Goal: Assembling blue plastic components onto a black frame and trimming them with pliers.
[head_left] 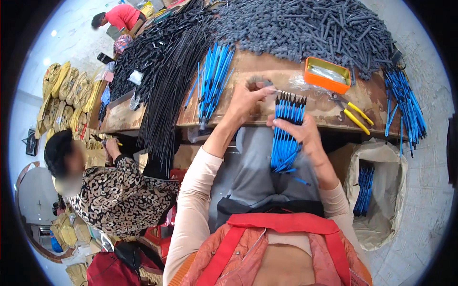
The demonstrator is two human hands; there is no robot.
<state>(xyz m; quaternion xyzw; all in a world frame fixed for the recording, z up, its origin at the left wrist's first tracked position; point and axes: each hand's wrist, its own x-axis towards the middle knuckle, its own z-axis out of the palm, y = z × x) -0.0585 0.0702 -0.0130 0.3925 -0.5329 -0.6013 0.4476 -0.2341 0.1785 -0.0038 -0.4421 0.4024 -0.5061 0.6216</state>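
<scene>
Blue rods, black-tipped, stand upright as a bundle point(286, 133) clasped in the right hand point(298, 133). Just left, the left hand point(248, 97) pinches a small grey piece point(260, 82) beside their tips, above the wooden surface point(286, 76).

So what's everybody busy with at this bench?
A seated person holds a bundle of blue rods upright in the right hand, black tips up. The left hand pinches a small grey piece just above the wooden bench. More blue rods, a heap of grey parts, an orange tray and yellow-handled pliers lie there. A co-worker in a spotted top sits to the left.
</scene>
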